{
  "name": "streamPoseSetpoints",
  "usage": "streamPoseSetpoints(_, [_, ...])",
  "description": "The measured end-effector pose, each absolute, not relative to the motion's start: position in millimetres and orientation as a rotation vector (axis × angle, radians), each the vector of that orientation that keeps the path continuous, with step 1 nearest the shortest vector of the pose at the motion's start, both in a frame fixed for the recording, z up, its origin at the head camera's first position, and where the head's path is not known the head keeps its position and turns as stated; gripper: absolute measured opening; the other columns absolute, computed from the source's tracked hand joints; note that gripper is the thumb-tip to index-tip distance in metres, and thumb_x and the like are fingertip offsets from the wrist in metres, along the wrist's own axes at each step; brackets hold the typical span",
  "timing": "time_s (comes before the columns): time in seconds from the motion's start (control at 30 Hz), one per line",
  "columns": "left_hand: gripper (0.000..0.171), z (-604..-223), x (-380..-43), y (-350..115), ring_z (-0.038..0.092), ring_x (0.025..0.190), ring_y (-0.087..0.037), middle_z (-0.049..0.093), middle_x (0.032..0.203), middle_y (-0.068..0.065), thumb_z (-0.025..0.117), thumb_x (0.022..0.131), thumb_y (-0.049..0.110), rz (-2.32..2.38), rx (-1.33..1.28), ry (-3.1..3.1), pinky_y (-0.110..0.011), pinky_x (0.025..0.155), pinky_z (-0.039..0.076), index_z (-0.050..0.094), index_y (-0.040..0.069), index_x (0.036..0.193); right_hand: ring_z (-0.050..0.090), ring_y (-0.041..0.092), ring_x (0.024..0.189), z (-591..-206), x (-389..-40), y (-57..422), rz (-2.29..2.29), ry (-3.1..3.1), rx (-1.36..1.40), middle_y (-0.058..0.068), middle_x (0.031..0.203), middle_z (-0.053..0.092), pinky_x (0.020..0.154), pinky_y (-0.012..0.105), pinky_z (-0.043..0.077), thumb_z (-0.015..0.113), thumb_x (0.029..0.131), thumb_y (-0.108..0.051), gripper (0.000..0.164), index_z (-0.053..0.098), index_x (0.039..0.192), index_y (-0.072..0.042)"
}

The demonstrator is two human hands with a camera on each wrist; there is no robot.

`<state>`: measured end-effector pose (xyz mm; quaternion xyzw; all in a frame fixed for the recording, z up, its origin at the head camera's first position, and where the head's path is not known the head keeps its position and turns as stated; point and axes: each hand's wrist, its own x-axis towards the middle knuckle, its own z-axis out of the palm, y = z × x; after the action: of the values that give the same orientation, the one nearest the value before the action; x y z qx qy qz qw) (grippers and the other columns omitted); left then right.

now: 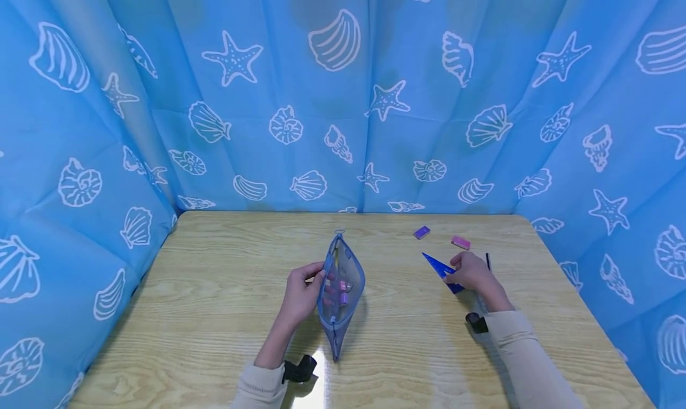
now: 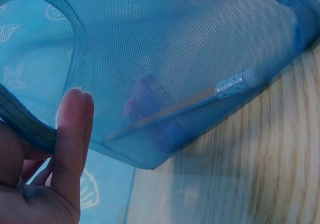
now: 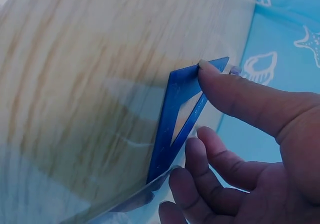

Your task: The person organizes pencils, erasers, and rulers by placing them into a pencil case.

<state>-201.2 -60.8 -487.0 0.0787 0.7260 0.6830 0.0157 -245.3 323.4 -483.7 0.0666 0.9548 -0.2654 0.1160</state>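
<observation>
My left hand (image 1: 301, 293) holds the rim of a blue mesh zip pouch (image 1: 328, 308), which stands with its mouth open. Inside, small pink and purple items and a pencil-like stick (image 2: 165, 115) show through the mesh, partly blurred. To the right, my right hand (image 1: 471, 273) pinches a blue triangular set square (image 1: 436, 266) near its short side. In the right wrist view the thumb lies on the set square (image 3: 165, 119), and the other fingers are curled beside and below it.
A purple block (image 1: 421, 233) and a pink block (image 1: 460, 242), both eraser-like, lie beyond the right hand. A dark pen-like stick (image 1: 488, 261) is partly hidden behind that hand. Around the wooden table (image 1: 225, 242) hangs a blue shell-print curtain (image 1: 241, 129).
</observation>
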Motion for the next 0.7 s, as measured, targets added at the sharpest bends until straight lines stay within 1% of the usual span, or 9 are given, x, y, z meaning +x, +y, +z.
streamPoseSetpoints(0.1, [0.026, -486.3, -201.4, -61.2, 0.073, 0.073, -0.032, 0.069, 0.1, -0.029, 0.048, 0.104, -0.002, 2.133, 0.247, 2.257, -0.037, 0.055, 0.065, 0.066, -0.011, 0.121, 0.062, 0.042, 0.105, -485.4, -245.7, 323.3, -0.754, 2.796, 0.196, 0.032, 0.12, 0.06, 0.092, 0.053, 0.056, 0.078, 0.088, -0.013, 0.054, 0.053, 0.125, 0.016])
streamPoseSetpoints(0.17, [0.025, -485.8, -201.4, -61.2, 0.073, 0.073, -0.033, 0.069, 0.1, -0.029, 0.048, 0.105, -0.002, 2.137, 0.239, 2.249, -0.037, 0.055, 0.065, 0.066, -0.011, 0.12, 0.063, 0.041, 0.105, -485.8, -246.5, 323.3, -0.737, 2.791, 0.202, 0.032, 0.121, 0.061, 0.092, 0.052, 0.057, 0.077, 0.089, -0.013, 0.053, 0.053, 0.126, 0.016])
streamPoseSetpoints(0.4, [0.024, -487.1, -203.0, -60.9, 0.073, 0.076, -0.037, 0.069, 0.101, -0.029, 0.046, 0.105, -0.002, 2.131, 0.23, 2.225, -0.037, 0.055, 0.065, 0.065, -0.011, 0.117, 0.064, 0.033, 0.097, -483.7, -248.7, 321.2, -0.694, 2.755, 0.205, 0.027, 0.115, 0.064, 0.085, 0.046, 0.058, 0.076, 0.09, -0.014, 0.047, 0.059, 0.124, 0.013])
streamPoseSetpoints(0.6, [0.024, -488.0, -203.2, -60.3, 0.074, 0.076, -0.033, 0.068, 0.103, -0.029, 0.045, 0.106, 0.0, 2.112, 0.269, 2.215, -0.037, 0.057, 0.066, 0.064, -0.011, 0.117, 0.063, 0.03, 0.094, -482.0, -248.4, 319.4, -0.675, 2.749, 0.17, 0.025, 0.114, 0.065, 0.086, 0.047, 0.057, 0.075, 0.09, -0.014, 0.043, 0.06, 0.122, 0.011])
streamPoseSetpoints(0.7, [0.024, -488.6, -203.2, -59.2, 0.074, 0.075, -0.034, 0.068, 0.103, -0.029, 0.045, 0.106, -0.001, 2.118, 0.275, 2.209, -0.037, 0.056, 0.066, 0.063, -0.012, 0.117, 0.063, 0.03, 0.092, -481.5, -248.2, 318.5, -0.656, 2.76, 0.16, 0.024, 0.112, 0.066, 0.084, 0.047, 0.057, 0.076, 0.09, -0.014, 0.042, 0.061, 0.121, 0.01])
